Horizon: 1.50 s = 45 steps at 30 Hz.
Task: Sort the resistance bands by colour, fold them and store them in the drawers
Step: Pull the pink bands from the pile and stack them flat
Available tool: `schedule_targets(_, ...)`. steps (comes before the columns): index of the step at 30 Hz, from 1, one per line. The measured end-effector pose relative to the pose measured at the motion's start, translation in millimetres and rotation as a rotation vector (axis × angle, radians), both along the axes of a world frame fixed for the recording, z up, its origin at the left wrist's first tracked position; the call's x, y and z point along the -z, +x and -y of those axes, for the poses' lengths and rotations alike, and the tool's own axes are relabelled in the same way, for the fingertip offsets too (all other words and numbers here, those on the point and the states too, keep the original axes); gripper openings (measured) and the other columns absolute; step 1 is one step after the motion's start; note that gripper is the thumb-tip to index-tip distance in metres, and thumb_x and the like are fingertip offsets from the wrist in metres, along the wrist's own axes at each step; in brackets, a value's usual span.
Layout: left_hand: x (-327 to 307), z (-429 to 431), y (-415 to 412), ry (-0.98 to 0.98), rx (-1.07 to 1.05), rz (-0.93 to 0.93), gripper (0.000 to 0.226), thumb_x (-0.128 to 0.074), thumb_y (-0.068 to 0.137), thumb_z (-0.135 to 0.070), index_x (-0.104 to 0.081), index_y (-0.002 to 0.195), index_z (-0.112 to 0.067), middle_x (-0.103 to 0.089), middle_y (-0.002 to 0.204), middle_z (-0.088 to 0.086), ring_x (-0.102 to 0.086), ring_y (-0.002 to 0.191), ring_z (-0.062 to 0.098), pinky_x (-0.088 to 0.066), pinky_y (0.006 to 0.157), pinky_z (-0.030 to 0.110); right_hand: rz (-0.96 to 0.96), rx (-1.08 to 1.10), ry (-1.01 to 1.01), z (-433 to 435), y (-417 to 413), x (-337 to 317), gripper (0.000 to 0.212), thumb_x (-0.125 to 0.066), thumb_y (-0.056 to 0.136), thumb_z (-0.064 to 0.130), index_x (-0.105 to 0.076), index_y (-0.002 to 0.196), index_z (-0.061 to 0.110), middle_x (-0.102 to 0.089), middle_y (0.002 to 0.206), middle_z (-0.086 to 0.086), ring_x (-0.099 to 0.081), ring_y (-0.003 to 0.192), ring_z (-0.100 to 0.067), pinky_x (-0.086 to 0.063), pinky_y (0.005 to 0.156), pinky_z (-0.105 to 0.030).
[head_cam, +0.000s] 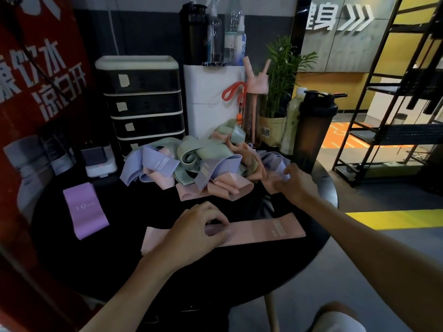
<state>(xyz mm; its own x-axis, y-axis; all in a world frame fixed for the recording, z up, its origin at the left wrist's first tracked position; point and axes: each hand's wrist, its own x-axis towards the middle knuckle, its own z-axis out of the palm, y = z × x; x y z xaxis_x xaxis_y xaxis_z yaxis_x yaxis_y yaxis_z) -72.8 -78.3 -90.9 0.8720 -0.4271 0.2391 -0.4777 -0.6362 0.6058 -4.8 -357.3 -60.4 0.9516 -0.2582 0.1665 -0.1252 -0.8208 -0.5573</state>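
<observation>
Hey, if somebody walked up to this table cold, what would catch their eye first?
Probably the tangled heap of resistance bands in pink, lilac and pale green at the back of the round black table. Next, the long pink band laid flat at the front, with the left hand pressing on it while the right hand reaches into the heap's right edge. A single purple band lies apart on the left, in front of the closed black drawer unit.

A flat pink band lies lengthwise near the front edge. A folded purple band, marked "10", lies flat at the left, well apart. A tangled pile of bands in pink, green and lilac sits behind. The drawers, dark-fronted and stacked, stand closed at rear left.
</observation>
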Motion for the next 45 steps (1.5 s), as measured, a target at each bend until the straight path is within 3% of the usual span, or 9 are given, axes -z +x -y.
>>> schedule_targets(6, -2, 1, -2, -0.017, 0.006, -0.001, 0.018, -0.067, 0.079, -0.053, -0.070, 0.091, -0.040, -0.055, 0.106, -0.024, -0.056, 0.101, -0.001, -0.047, 0.094, 0.036, -0.024, 0.033, -0.035, 3, -5, 0, 0.036, -0.061, 0.090, 0.036, -0.043, 0.109, 0.011, -0.058, 0.109, -0.014, -0.058, 0.096, -0.036, -0.047, 0.078, -0.042)
schedule_targets(12, -4, 3, -6, -0.077, -0.005, -0.024, 0.010, -0.070, 0.080, -0.036, -0.072, 0.090, -0.035, -0.057, 0.104, -0.019, -0.059, 0.099, 0.004, -0.052, 0.089, 0.035, 0.031, 0.074, 0.221, -5, -4, -8, 0.029, -0.066, 0.086, 0.012, -0.054, 0.112, 0.011, -0.054, 0.105, -0.007, -0.056, 0.091, -0.026, -0.049, 0.076, -0.034)
schedule_targets(17, -12, 4, -9, -0.143, -0.019, -0.006, 0.016, -0.070, 0.088, -0.015, -0.070, 0.087, -0.031, -0.062, 0.094, -0.013, -0.057, 0.094, 0.005, -0.045, 0.078, 0.013, 0.186, -0.006, 0.413, -14, -2, -29, 0.017, -0.064, 0.082, 0.001, -0.062, 0.084, 0.018, -0.067, 0.090, -0.012, -0.068, 0.081, -0.030, -0.060, 0.072, -0.041)
schedule_targets(19, -19, 5, -8, -0.147, -0.018, 0.010, 0.015, -0.069, 0.089, -0.015, -0.071, 0.088, -0.029, -0.065, 0.092, -0.013, -0.058, 0.093, 0.003, -0.042, 0.077, 0.011, 0.233, -0.057, 0.447, -16, -1, -44, 0.023, -0.063, 0.086, -0.001, -0.064, 0.077, 0.021, -0.070, 0.087, -0.013, -0.070, 0.077, -0.029, -0.060, 0.073, -0.047)
schedule_targets(27, -86, 18, 3, -0.316, -0.032, 0.127, 0.014, -0.071, 0.090, -0.021, -0.065, 0.092, -0.034, -0.068, 0.088, -0.011, -0.058, 0.080, -0.005, -0.044, 0.070, 0.014, 0.417, -0.270, 0.627, -38, -19, -123, 0.022, -0.059, 0.091, -0.006, -0.064, 0.073, 0.004, -0.065, 0.070, -0.009, -0.070, 0.063, -0.021, -0.059, 0.063, -0.031)
schedule_targets(30, -126, 29, 12, -0.406, -0.056, 0.240, 0.026, -0.075, 0.082, -0.039, -0.058, 0.101, -0.039, -0.061, 0.097, -0.013, -0.055, 0.082, -0.001, -0.041, 0.067, 0.011, 0.464, -0.343, 0.682, -50, -32, -147, 0.017, -0.057, 0.092, -0.007, -0.063, 0.078, 0.002, -0.063, 0.070, -0.008, -0.068, 0.056, -0.009, -0.058, 0.059, -0.021)
schedule_targets(34, -160, 43, 29, -0.457, -0.052, 0.321, 0.039, -0.075, 0.087, -0.033, -0.061, 0.122, -0.023, -0.060, 0.115, -0.007, -0.061, 0.090, 0.011, -0.045, 0.069, 0.011, 0.500, -0.428, 0.694, -61, -45, -165, 0.017, -0.061, 0.090, -0.005, -0.066, 0.078, 0.006, -0.067, 0.069, -0.007, -0.070, 0.060, -0.013, -0.058, 0.061, -0.021)
schedule_targets(40, -180, 53, 36, -0.549, 0.017, 0.377, 0.007, -0.071, 0.090, -0.015, -0.075, 0.095, -0.018, -0.071, 0.095, 0.000, -0.065, 0.079, 0.022, -0.043, 0.060, 0.014, 0.521, -0.510, 0.738, -66, -56, -181, 0.015, -0.060, 0.091, -0.004, -0.067, 0.080, 0.004, -0.071, 0.077, -0.013, -0.073, 0.070, -0.020, -0.058, 0.067, -0.022)
schedule_targets(45, -192, 53, 35, -0.663, 0.047, 0.429, 0.018, -0.067, 0.092, -0.007, -0.072, 0.084, -0.023, -0.072, 0.078, -0.006, -0.065, 0.070, 0.009, -0.053, 0.067, 0.026, 0.512, -0.521, 0.685, -64, -52, -182, 0.016, -0.064, 0.093, 0.016, -0.071, 0.095, 0.002, -0.070, 0.088, -0.021, -0.067, 0.074, -0.021, -0.057, 0.072, -0.030)
